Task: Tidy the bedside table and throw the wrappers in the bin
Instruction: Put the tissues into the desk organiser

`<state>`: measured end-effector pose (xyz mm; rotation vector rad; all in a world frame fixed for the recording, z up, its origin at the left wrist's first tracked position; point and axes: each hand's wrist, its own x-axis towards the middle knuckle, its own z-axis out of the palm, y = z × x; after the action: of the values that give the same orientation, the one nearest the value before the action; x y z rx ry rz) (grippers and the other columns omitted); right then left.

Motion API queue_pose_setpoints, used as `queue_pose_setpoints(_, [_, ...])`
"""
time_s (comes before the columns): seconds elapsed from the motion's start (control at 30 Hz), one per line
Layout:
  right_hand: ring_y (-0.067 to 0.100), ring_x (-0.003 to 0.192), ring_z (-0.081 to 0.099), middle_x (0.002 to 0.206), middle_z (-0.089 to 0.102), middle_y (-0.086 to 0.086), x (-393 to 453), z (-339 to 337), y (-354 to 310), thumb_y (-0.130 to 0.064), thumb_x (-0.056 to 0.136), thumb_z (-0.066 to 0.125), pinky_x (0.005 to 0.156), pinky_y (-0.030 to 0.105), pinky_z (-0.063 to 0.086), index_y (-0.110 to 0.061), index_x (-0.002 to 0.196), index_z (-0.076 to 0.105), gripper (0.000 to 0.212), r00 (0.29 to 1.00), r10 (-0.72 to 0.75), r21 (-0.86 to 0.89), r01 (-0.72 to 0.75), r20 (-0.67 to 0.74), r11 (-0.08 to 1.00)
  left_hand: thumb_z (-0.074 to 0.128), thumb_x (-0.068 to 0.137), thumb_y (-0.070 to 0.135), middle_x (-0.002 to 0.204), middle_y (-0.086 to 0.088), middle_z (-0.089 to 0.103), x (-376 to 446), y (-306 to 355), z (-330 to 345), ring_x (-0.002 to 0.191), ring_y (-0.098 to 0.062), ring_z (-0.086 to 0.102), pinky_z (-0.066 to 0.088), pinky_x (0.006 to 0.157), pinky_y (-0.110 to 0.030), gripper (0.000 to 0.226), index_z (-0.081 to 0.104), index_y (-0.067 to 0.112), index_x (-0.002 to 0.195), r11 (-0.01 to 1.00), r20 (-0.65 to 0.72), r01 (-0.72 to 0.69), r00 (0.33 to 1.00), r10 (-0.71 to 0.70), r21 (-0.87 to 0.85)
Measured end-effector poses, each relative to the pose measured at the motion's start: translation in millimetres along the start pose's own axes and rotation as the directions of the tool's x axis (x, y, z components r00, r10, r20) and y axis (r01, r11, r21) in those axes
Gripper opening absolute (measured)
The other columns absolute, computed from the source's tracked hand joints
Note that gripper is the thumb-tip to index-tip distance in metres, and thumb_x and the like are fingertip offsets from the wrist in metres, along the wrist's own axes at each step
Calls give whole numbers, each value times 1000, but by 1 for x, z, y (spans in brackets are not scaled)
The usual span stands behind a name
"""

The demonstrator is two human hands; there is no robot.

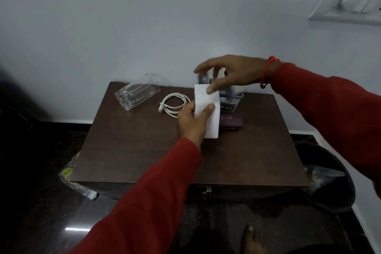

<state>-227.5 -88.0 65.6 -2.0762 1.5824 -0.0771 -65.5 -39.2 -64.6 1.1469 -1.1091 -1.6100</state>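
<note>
On the dark brown bedside table (144,150), my left hand (192,121) holds a folded white tissue (208,117) upright by its lower left edge. My right hand (231,74) pinches the tissue's top edge with the thumb while its fingers reach over a grey holder (228,97) labelled OPEL at the table's back. A clear glass (137,95) lies on its side at the back left. A coiled white cable (174,104) rests between the glass and my left hand. A purple case (232,123) lies just right of the tissue, partly hidden by it.
A black bin (329,183) with a plastic liner stands on the floor at the table's right. A clear wrapper with a yellow label (71,175) lies on the dark floor at the table's left front corner. The white wall is directly behind the table.
</note>
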Motion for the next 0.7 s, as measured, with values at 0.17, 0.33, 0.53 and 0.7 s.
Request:
queue_pose_setpoints(0.17, [11,94,70,104,73,-7,-4,-6,-6,-19,81,78,81,22,55,-24,121,64,42,974,12,40,-22,228,999,75,87,22,101,-3,76,-3,5,-1,89,-18,70,58,77,-34,25,73,15,110,998,18,-48,999,47,47])
queue_pose_setpoints(0.33, [6,74,71,90,74,-4,-8,-25,-10,-3,85,69,75,30,59,-19,98,74,21,996,10,-110,0,89,994,73,88,17,103,-4,78,-4,8,-3,91,-20,73,57,76,-36,22,70,31,105,999,9,-47,999,47,4])
queue_pose_setpoints(0.53, [28,84,66,95,70,10,-5,-49,-5,7,78,64,79,45,55,-13,87,75,24,902,-185,-352,39,-390,935,71,88,24,94,7,79,-5,13,-8,99,-26,73,51,80,-39,26,62,33,111,998,-11,53,999,-54,-46])
queue_pose_setpoints(0.7, [29,87,65,99,70,14,5,-50,2,11,78,57,76,27,45,-7,86,74,27,845,-294,-482,50,-447,875,67,91,20,96,7,79,-6,20,-12,100,-32,72,46,59,-27,21,60,35,104,995,-6,75,997,-76,-69])
